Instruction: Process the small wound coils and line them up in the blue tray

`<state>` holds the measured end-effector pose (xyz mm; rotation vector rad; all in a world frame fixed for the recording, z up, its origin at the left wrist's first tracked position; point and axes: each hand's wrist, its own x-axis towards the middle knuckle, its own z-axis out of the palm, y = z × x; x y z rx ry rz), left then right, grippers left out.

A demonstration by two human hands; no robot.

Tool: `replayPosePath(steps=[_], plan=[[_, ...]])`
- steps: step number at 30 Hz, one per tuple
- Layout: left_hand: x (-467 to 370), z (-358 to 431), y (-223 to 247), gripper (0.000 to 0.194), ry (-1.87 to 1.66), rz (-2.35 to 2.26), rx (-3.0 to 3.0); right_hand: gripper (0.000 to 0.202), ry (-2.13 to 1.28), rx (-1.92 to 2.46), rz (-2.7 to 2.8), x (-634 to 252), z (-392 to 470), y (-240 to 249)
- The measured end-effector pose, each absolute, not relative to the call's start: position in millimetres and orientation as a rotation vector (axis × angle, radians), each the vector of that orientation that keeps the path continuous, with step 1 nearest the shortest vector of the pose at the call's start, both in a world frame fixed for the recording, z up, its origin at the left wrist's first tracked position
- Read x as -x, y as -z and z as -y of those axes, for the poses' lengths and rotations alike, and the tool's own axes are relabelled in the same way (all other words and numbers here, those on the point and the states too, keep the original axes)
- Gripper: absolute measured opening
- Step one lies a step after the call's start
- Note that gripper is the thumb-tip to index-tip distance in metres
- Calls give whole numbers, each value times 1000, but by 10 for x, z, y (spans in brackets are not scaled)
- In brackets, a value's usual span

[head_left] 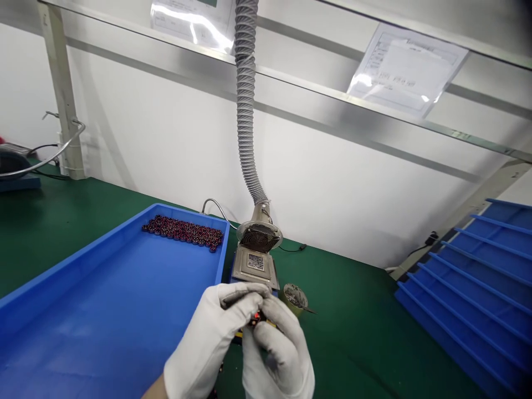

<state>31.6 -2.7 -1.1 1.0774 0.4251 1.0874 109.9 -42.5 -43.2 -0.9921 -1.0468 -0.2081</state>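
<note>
My left hand (211,327) and my right hand (279,346), both in white gloves with greyed fingertips, meet at the lower middle. Between their pinched fingers sits a small dark part (256,318) with red and copper-coloured spots. Fingers cover most of it, so its kind does not show. Just beyond the hands stands a metal-topped device (240,271) with a square, speckled silver area in its plate. A cup (294,298) with grey residue and a thin tool (308,310) is right of the device.
On the left lies a blue tray (124,299), with many small dark-red round parts (183,231) at its far end. A round fume hood (260,235) on a grey hose (246,100) hangs over the device. Stacked blue trays (469,288) stand right on the green table (357,332).
</note>
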Motion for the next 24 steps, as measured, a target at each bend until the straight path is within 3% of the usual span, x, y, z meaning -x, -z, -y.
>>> replayPosePath(steps=[6,9,13,16,20,24], plan=[[-245,-70,80,18,-1413,-501,-839,33,438,939,1092,-1200,359,458],[-213,-40,-12,26,-1212,-588,-1023,30,541,888,1178,-1286,342,461],[-254,20,-39,9,-1270,-585,-971,30,593,868,1258,-1319,348,470],[-211,15,-26,12,-1438,-545,-910,24,593,907,1278,-1334,356,496],[-133,9,-91,28,-1229,-563,-1011,24,565,906,1300,-1356,353,517],[-178,29,-98,17,-1080,-553,-972,33,521,788,1370,-1322,355,469]])
